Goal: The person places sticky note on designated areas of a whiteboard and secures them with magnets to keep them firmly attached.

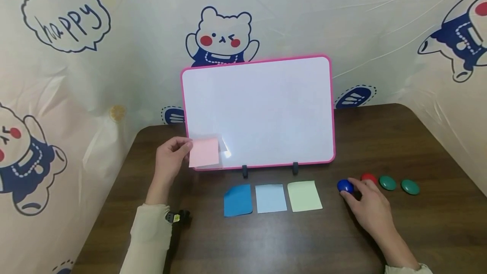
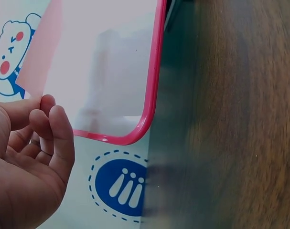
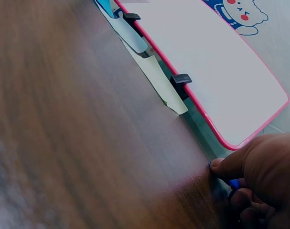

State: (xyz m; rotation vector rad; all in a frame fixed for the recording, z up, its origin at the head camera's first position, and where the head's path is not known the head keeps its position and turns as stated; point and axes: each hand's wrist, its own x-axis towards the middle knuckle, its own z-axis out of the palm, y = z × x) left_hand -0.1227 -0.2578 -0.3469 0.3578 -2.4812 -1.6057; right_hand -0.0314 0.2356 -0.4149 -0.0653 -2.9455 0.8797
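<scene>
Okay, your left hand (image 1: 170,157) is up at the lower left corner of the whiteboard (image 1: 262,109), forearm rising from the near edge of the view, cream sleeve (image 1: 146,231) ending below the wrist. Thumb and forefinger pinch the pink note (image 1: 204,152) by its left edge; other fingers curl in loosely. The note sits upright in front of that corner; can't tell if it touches the board.

Your right hand (image 1: 373,206) reaches in from the lower right, low over the table (image 1: 285,240), back of the hand up. Thumb and forefinger pinch the blue magnet (image 1: 344,186) from its right and near sides; can't tell if it's off the wood.

Tight spot: the red magnet (image 1: 368,177) is right behind your right fingers, partly hidden by them. Two green ones, the nearer green magnet (image 1: 387,183) and the outer green magnet (image 1: 410,187), lie further right.

Between your hands, a row: dark blue note (image 1: 237,201), pale blue note (image 1: 271,198), pale green note (image 1: 305,196). Two black clips, left clip (image 1: 245,171) and right clip (image 1: 295,168), jut from the board's bottom edge behind them.
</scene>
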